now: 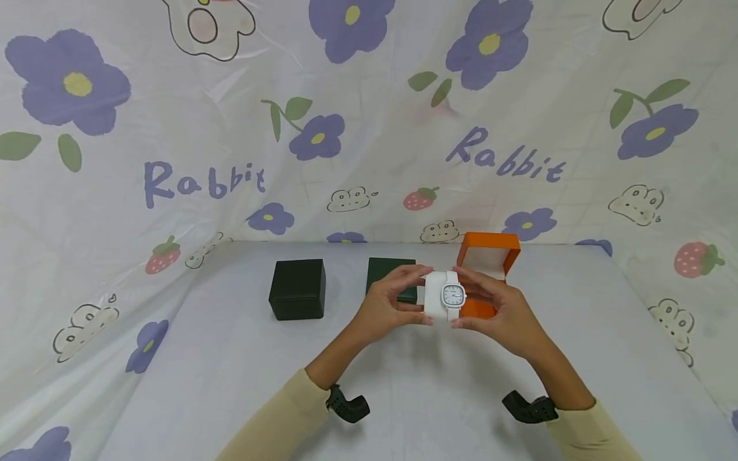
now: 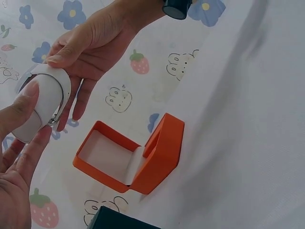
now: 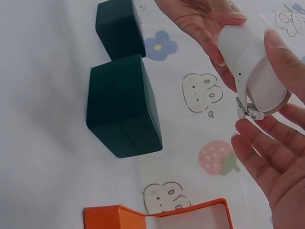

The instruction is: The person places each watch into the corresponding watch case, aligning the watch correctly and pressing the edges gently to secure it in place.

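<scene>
A white wristwatch (image 1: pixel 453 295) with a rounded-square dial is strapped around a white cushion (image 1: pixel 434 298), held up above the table between both hands. My left hand (image 1: pixel 392 301) grips the cushion's left part, thumb below and fingers above in the head view. On the other side, my right hand (image 1: pixel 501 310) pinches the watch end between thumb and fingers. The strap's buckle (image 3: pixel 250 110) shows on the underside in the right wrist view. Behind the right hand stands an open orange box (image 1: pixel 490 239) with a pale lid lining, partly hidden.
A dark green box (image 1: pixel 297 289), closed, sits on the white table (image 1: pixel 230 384) to the left. Another green box (image 1: pixel 389 267) stands partly behind the left hand. At the back hangs a cloth (image 1: pixel 369 96) printed with flowers and rabbits.
</scene>
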`<state>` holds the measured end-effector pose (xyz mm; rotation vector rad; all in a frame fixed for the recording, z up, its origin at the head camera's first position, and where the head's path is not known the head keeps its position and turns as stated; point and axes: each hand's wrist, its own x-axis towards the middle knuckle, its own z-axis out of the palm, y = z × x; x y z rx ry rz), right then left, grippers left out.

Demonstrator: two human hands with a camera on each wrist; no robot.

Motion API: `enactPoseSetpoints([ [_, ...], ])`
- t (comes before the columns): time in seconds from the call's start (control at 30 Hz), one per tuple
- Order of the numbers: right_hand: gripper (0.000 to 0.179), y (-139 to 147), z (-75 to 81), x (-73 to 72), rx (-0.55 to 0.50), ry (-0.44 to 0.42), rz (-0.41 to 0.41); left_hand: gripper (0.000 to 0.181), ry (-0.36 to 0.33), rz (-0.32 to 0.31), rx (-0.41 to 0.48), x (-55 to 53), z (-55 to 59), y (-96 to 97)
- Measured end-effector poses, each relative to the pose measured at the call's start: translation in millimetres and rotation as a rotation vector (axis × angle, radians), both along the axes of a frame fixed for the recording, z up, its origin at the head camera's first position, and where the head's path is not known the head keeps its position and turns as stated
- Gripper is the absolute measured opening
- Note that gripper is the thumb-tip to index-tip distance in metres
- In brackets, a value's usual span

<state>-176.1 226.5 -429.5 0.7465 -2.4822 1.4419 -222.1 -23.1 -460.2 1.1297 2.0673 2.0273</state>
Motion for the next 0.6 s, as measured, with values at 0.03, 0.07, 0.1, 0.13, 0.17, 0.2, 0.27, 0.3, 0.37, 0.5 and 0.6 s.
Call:
enactPoseSetpoints([
  [0.03,0.084,-0.2,0.0,0.0,-0.001,0.005,0.002,0.081,-0.002,0.001,0.002,0.3,0.2,0.0],
  [0.07,0.083,-0.5,0.1,-0.1,-0.005,0.006,0.003,0.081,-0.003,0.004,0.003,0.6,0.3,-0.1],
  [0.1,0.083,-0.6,-0.2,-0.2,-0.010,0.007,0.005,0.081,-0.005,0.004,0.004,1.0,0.4,-0.3],
  [0.13,0.083,-0.8,-0.5,-0.3,-0.014,0.009,0.007,0.081,-0.007,0.004,0.005,1.3,0.6,-0.4],
  [0.17,0.083,-1.0,-0.6,-0.3,-0.019,0.010,0.008,0.081,-0.009,0.004,0.005,1.3,0.6,-0.3],
  [0.2,0.083,-1.0,-0.9,-0.4,-0.025,0.008,0.010,0.080,-0.010,0.006,0.005,1.5,0.7,-0.4],
  [0.27,0.083,-1.0,-1.7,-0.5,-0.034,0.005,0.009,0.080,-0.015,0.008,0.004,2.1,1.1,-0.5],
  [0.3,0.083,-1.0,-2.0,-0.5,-0.037,0.004,0.007,0.080,-0.019,0.008,0.005,2.3,1.3,-0.5],
  [0.37,0.083,-1.3,-2.1,-0.1,-0.040,0.004,0.003,0.080,-0.024,0.010,0.006,2.7,1.5,-0.5],
  [0.5,0.082,-2.3,-2.3,0.8,-0.030,0.011,-0.016,0.080,-0.033,0.009,0.013,3.1,1.5,-0.4],
  [0.6,0.082,-3.0,-2.7,1.5,-0.018,0.018,-0.037,0.080,-0.034,0.012,0.014,3.2,1.2,0.1],
])
